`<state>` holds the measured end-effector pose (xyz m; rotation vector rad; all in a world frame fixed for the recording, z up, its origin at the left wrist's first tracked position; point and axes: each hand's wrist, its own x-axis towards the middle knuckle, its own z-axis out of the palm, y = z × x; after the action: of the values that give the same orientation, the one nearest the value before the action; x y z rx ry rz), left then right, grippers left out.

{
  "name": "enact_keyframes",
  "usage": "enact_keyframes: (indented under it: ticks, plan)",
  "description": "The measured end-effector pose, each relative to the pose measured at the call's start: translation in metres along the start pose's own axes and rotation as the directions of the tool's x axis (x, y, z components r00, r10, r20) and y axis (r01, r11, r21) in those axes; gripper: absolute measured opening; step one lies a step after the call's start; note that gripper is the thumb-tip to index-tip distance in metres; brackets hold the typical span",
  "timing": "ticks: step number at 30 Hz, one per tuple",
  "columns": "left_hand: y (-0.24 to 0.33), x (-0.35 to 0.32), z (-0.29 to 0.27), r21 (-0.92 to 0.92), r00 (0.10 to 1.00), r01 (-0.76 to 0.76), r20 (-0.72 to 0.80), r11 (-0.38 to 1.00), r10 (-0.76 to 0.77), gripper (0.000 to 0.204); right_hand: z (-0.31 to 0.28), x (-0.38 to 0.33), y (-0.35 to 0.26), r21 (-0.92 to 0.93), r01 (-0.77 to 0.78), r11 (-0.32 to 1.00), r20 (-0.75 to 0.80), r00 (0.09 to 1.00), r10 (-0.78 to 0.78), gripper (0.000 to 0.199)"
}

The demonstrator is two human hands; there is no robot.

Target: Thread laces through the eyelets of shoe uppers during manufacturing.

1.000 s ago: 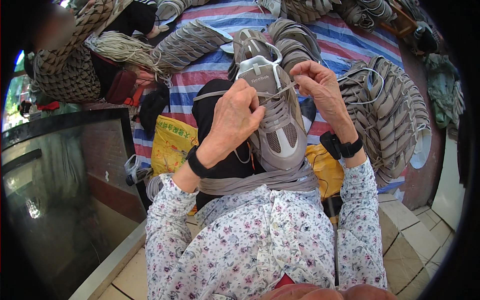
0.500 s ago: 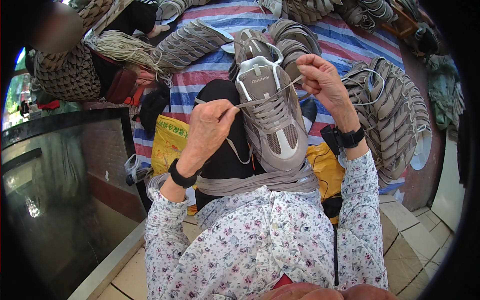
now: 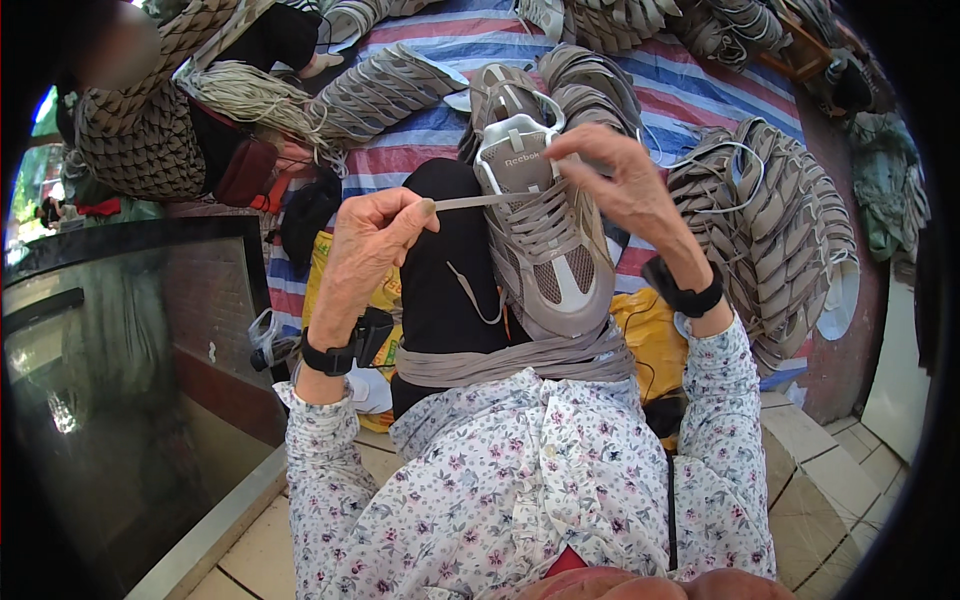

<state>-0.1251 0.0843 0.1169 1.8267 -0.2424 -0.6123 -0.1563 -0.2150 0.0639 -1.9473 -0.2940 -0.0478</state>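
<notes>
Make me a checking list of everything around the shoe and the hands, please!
Surface: striped tarp, red, blue and white, under the piles.
Job's things: grey shoe on the lap; lace stretched flat out to the left.
Clutter: stacks of grey shoe uppers at right and along the top; yellow bag under the shoe.
Hands: left hand pinches the lace end; right hand holds the lace at the eyelets. Black band on each wrist.
Cables: nothing seen.
Surroundings: glass panel at left; tiled floor.
</notes>
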Motion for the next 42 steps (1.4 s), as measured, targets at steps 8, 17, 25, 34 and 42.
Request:
enact_keyframes:
  ticks: [8,17,25,34,42]
  plan:
    - [0.036,0.017,0.009,-0.021,0.997,-0.076,0.022,0.997,0.076,0.028,0.0,0.004,-0.04,0.479,-0.21,0.853,0.228,0.967,0.11,0.023]
    - [-0.025,0.045,0.077,0.48,0.882,-0.434,0.054,0.762,0.468,0.019,-0.17,-0.078,0.015,0.883,0.144,0.446,-0.274,0.93,0.243,0.04]
    - [-0.03,0.052,0.096,0.549,0.855,-0.478,0.113,0.686,0.506,0.014,-0.303,-0.209,0.071,0.803,0.232,0.55,-0.519,0.725,0.452,0.039]
    - [-0.013,0.047,0.069,-0.281,0.971,-0.089,0.188,0.956,0.145,0.023,-0.411,-0.316,0.111,0.735,0.276,0.619,-0.638,0.591,0.493,0.034]
    - [0.024,0.014,-0.085,-0.655,0.935,-0.348,-0.289,0.67,0.204,0.034,-0.322,-0.238,0.084,0.348,-0.266,0.899,-0.726,0.53,0.439,0.031]
